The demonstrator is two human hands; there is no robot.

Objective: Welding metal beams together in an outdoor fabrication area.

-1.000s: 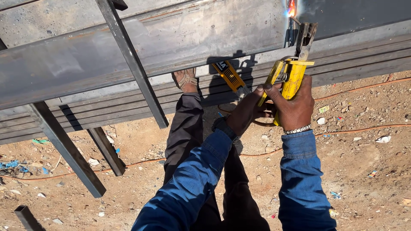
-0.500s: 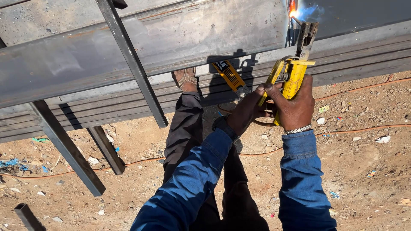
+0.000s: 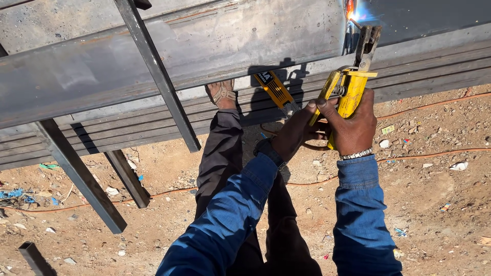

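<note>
My right hand grips the yellow handle of a welding electrode holder. Its dark jaws point up at the steel beam, where a bright arc and orange glow burn at the top edge of the view. My left hand rests under the holder's yellow lever and against my right hand, steadying it. Both arms wear blue denim sleeves. A second yellow and black tool lies on the stacked steel bars behind my hands.
Long steel bars lie stacked under the beam. Dark angle-iron pieces cross it. My sandalled foot rests on the stack. Orange cables run over the dirt ground, which holds small stones and litter.
The arc at the beam has grown brighter, with more blue-white glare. Both hands and the holder have stayed in place.
</note>
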